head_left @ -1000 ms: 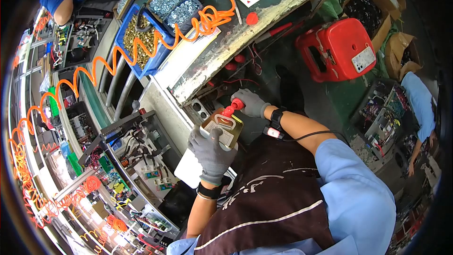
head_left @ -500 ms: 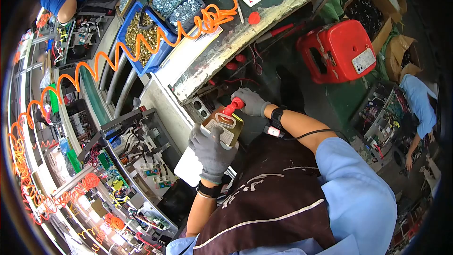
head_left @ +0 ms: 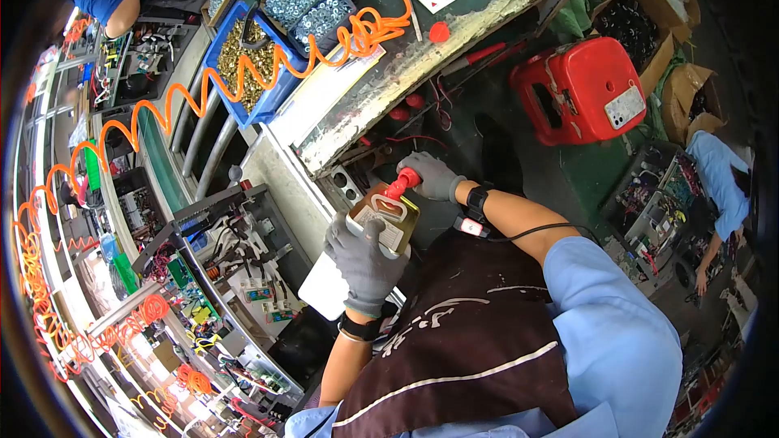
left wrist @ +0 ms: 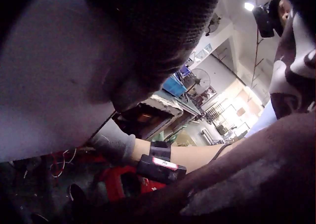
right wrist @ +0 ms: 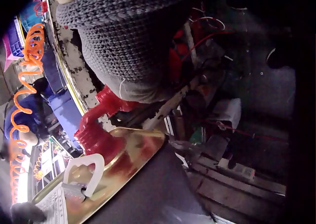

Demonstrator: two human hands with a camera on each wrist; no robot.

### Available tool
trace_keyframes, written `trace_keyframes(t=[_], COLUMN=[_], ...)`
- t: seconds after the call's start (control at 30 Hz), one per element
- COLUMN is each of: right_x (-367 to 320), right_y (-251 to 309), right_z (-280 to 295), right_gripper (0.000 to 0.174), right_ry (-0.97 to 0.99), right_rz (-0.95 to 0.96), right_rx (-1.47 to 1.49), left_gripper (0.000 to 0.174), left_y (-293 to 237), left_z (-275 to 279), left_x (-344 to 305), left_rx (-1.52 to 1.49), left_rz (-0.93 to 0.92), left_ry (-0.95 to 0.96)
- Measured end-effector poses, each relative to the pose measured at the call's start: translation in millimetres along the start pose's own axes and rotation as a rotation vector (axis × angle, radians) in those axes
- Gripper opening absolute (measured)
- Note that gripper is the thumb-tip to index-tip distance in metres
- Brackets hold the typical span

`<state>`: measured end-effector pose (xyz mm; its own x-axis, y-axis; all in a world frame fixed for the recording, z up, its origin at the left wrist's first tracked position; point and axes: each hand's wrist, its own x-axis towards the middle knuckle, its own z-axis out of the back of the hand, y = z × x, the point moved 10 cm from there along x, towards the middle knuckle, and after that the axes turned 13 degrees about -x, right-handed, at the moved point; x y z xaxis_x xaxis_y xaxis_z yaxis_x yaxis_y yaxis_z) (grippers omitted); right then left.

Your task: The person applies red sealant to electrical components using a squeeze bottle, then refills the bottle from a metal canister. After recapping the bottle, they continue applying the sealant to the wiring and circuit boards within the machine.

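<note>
A rectangular metal can has a gold top [right wrist: 133,157], a white looped handle [head_left: 390,208] and a pale printed label. My left hand [head_left: 363,268] in a grey glove grips its near side; in the left wrist view the can's pale side [left wrist: 49,76] fills the left. A bent red spout [head_left: 398,186] rises from the can's top. Round its outer end curl the fingers of my gloved right hand [head_left: 436,177]; the right wrist view shows that glove [right wrist: 123,51] above the red spout [right wrist: 96,130]. The can's inside is hidden.
A worn-edged bench [head_left: 365,101] stands ahead, with a blue bin [head_left: 268,101] of brass parts beside it and a coiled orange hose [head_left: 191,113] across. A red stool [head_left: 584,85] is at right. Electronics racks line the left. Other people are at both sides.
The bench and bins sit slightly lower and further right in the head view. Both hands keep their hold on the can and spout. The blue-clad arm at the right has shifted slightly.
</note>
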<state>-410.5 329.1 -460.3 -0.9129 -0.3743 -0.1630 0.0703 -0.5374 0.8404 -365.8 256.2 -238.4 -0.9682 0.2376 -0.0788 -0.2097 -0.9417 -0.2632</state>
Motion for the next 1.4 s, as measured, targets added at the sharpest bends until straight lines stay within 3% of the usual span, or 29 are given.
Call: trace_keyframes(t=[0.23, 0.8, 1.4], right_x=[-2, 1, 15], right_y=[10, 76, 145], right_z=[7, 7, 16], right_gripper=[0.04, 0.039, 0.037], right_ry=[-0.013, 0.066, 0.109], right_rz=[0.088, 0.239, 0.338], right_rx=[0.021, 0.042, -0.109], left_gripper=[0.056, 0.056, 0.054], left_y=[-2, 31, 58], left_z=[8, 76, 108], left_x=[-10, -57, -93], left_rx=[-0.028, -0.178, -0.238], left_rz=[-0.036, -0.003, 0.051], left_ry=[-0.009, -0.238, -0.417])
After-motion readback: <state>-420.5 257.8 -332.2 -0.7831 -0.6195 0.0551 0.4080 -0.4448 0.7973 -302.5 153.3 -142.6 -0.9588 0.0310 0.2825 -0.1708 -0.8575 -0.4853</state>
